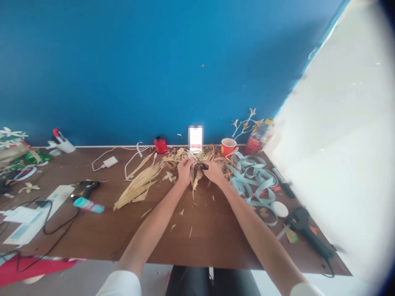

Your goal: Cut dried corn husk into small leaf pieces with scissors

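Observation:
Near the back middle of the table, my left hand (184, 170) pinches a piece of dried corn husk (192, 176) that hangs down from the fingers. Close beside it on the right, my right hand (212, 170) is closed around the dark handles of a pair of scissors (203, 166). Their blades point left toward the husk; whether they touch it is too small to tell. Behind and around both hands lies a heap of dry husk scraps (212, 152). A larger bundle of husks (140, 185) rests to the left of my left hand.
Pale blue ribbon (243, 181) lies in loops on the right, near a dark glue gun (304, 226). At the back stand a red paper cup (228, 146), a red roll (160, 144) and a lit screen (196, 139). A power strip (40, 213) with cords lies left.

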